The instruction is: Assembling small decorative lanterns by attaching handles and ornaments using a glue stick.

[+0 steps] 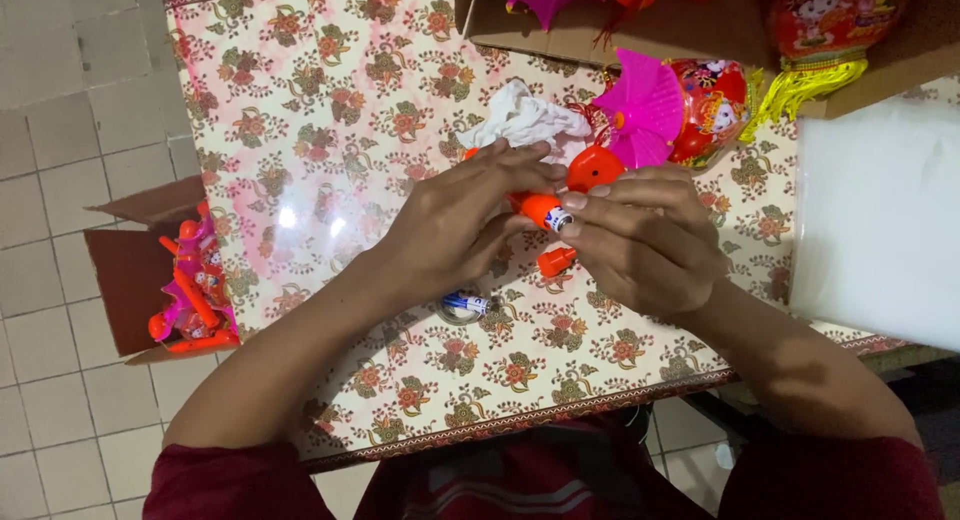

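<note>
Both hands, the left hand (455,225) and right hand (640,240), pinch an orange plastic handle (540,211) with a small battery (559,220) half seated, while an orange cap (556,261) and spare batteries (466,303) lie unused nearby.

Brown cardboard box (128,270) on floor left; another box (600,35) at table's top.
</note>
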